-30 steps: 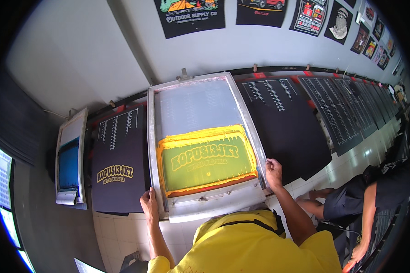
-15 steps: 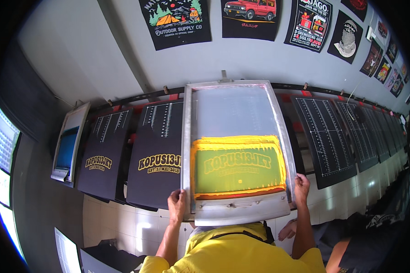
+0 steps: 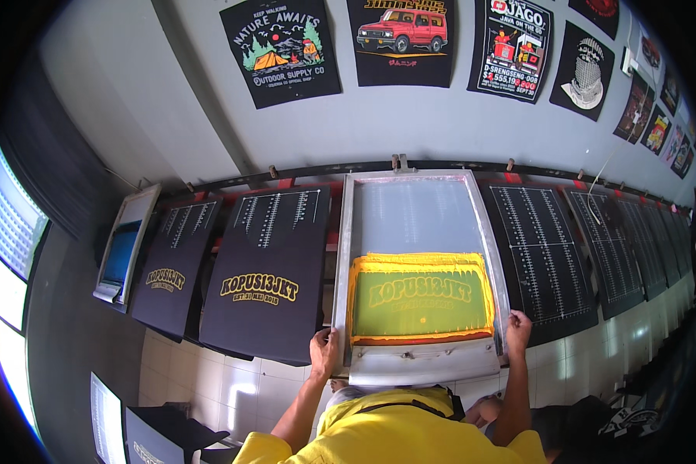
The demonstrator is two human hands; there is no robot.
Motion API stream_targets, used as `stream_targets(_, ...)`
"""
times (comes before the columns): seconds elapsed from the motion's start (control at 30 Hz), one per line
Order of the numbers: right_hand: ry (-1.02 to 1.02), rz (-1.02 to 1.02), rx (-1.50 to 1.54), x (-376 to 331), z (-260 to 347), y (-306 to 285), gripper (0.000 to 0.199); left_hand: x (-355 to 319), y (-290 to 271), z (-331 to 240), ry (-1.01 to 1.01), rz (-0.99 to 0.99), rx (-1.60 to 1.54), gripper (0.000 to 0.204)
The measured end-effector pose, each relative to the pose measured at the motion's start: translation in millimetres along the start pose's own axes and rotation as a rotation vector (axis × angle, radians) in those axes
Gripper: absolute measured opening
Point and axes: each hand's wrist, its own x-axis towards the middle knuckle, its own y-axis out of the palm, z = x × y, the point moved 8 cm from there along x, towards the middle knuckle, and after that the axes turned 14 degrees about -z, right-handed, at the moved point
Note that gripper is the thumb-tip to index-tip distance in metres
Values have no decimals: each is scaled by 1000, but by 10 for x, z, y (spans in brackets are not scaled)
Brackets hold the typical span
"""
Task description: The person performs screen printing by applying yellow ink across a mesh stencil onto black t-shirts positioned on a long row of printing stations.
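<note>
A metal-framed printing screen [image 3: 423, 370] lies in front of me over the row of boards. Its mesh [image 3: 410, 213] is pale at the far end. Nearer me, yellow ink [image 3: 421, 259] rings a green stencil area [image 3: 417, 301] with arched lettering. My left hand [image 3: 324, 352] is closed on the frame's near left side, and my right hand [image 3: 518, 329] grips the near right side. Whatever lies beneath the screen is mostly hidden. Just left of it, a black fabric panel [image 3: 263, 263] on a board bears a yellow print.
Another printed black panel [image 3: 165, 259] and a second screen [image 3: 124, 243] with blue mesh lie further left. Boards with white ruler marks [image 3: 545, 259] run off to the right. A dark rail [image 3: 309, 172] passes behind. A person in dark clothes [image 3: 572, 425] is at lower right.
Both hands have carried the screen to the right, off the printed panel it partly covered. That panel's print now shows whole. The view has also tilted up a little.
</note>
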Motion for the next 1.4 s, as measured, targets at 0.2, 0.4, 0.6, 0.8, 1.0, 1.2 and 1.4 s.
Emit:
stream_targets(0.2,-22,-17,28,15,-27,0,15,-16,-31,-201,-29,27,20,47)
stream_targets(0.4,33,2,24,-21,-210,56,16,-48,-89,-303,-39,-19,16,42)
stream_targets(0.6,12,-9,76,-53,-274,91,17,-31,-72,-226,-72,-11,-45,38)
stream_targets(0.8,16,-25,67,-76,-233,61,16,-11,-80,-282,38,-15,81,39)
stream_targets(1.0,47,-31,71,-105,-241,66,17,88,45,-131,121,56,245,35)
stream_targets(1.2,-101,47,-189,-40,76,75,22,124,19,-52,4,98,223,37)
stream_targets(1.4,-546,249,-264,-682,1337,3,39,-223,-404,-645,230,-40,71,25)
